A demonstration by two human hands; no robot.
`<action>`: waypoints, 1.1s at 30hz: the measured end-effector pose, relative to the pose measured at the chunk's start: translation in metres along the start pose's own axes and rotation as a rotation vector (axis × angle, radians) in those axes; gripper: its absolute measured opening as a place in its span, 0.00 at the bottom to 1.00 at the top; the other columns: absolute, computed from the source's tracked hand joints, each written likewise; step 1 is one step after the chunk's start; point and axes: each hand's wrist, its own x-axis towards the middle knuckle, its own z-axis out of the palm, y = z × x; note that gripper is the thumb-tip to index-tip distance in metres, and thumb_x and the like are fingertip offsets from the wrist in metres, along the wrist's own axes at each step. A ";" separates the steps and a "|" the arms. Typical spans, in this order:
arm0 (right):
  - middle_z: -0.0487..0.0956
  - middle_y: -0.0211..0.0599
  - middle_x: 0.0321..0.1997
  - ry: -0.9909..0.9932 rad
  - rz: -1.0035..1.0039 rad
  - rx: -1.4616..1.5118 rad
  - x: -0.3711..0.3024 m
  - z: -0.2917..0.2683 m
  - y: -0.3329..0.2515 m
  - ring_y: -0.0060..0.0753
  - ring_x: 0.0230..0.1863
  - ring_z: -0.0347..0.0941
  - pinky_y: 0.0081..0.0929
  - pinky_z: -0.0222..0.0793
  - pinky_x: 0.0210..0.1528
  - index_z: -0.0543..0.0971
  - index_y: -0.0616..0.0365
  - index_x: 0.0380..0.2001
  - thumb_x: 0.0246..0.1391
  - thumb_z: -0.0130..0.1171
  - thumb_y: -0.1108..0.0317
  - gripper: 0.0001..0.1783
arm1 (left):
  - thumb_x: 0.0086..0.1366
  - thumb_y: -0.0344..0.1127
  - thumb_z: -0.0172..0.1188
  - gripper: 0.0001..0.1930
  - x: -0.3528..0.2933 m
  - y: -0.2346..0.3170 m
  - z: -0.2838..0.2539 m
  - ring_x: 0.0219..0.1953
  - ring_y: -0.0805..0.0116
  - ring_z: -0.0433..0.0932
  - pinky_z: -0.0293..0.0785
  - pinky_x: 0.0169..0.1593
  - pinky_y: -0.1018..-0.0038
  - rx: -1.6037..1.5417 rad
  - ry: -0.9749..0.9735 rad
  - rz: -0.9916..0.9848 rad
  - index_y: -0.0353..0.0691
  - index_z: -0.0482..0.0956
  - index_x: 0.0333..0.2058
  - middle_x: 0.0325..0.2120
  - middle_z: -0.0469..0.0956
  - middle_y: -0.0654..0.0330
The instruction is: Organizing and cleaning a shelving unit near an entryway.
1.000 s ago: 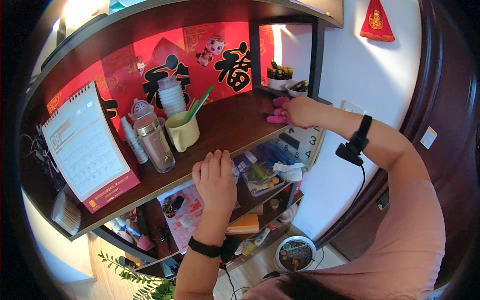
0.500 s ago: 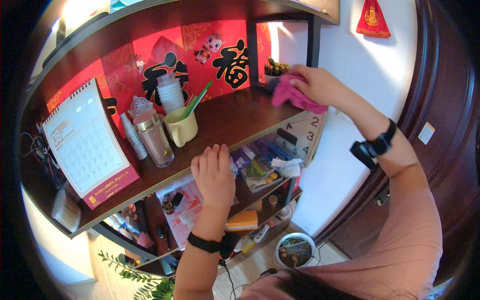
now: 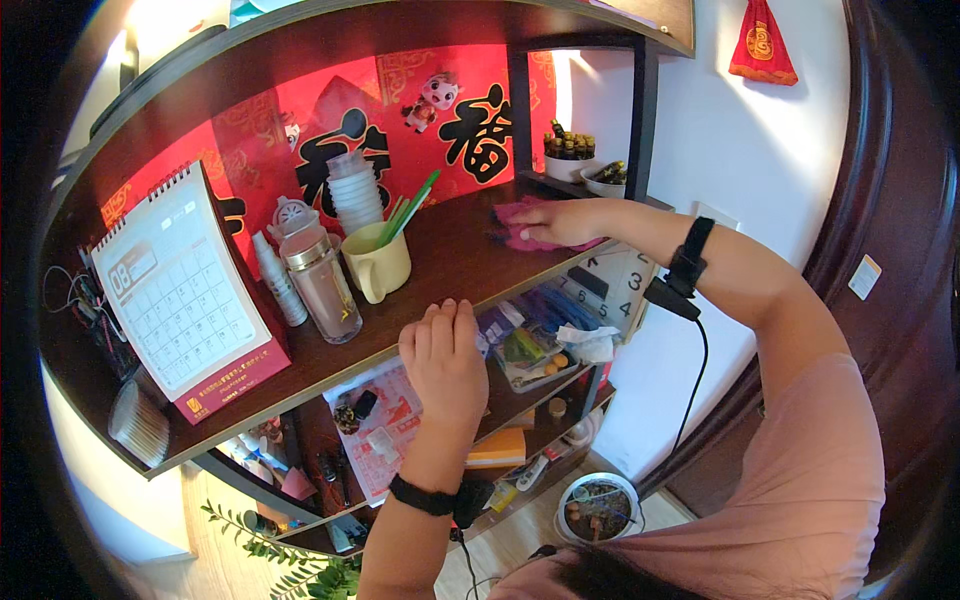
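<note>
print in several places
black, gold-edged characters [image 3: 478,138] on the red backing [image 3: 415,150]; date grid [image 3: 200,315] and large numerals [image 3: 125,281] on the white calendar [image 3: 180,290], gold lettering [image 3: 236,380] on its red base [image 3: 250,368]; black numerals [image 3: 635,282] on the clock face [image 3: 612,279]; gold sign [image 3: 760,42] on the red pouch [image 3: 763,67].

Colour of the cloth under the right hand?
The cloth is magenta-pink; best seen in the head view.

A pale pink, short-sleeved top [image 3: 790,480] showed at four o'clock. Toward three o'clock, the right wrist [image 3: 650,228] wore a black strap [image 3: 691,250] with a boxy black module [image 3: 672,300] and thin black cable [image 3: 705,350]; near six o'clock, the left wrist [image 3: 445,445] wore a matching set [image 3: 422,496].
</note>
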 end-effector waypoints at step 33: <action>0.54 0.41 0.70 -0.222 0.237 -0.191 0.149 -0.033 0.037 0.46 0.67 0.53 0.41 0.50 0.65 0.49 0.41 0.67 0.62 0.36 0.46 0.32 | 0.51 0.28 0.58 0.14 -0.002 -0.005 -0.006 0.41 0.62 0.75 0.66 0.46 0.64 -0.005 -0.012 0.000 0.40 0.77 0.39 0.37 0.77 0.60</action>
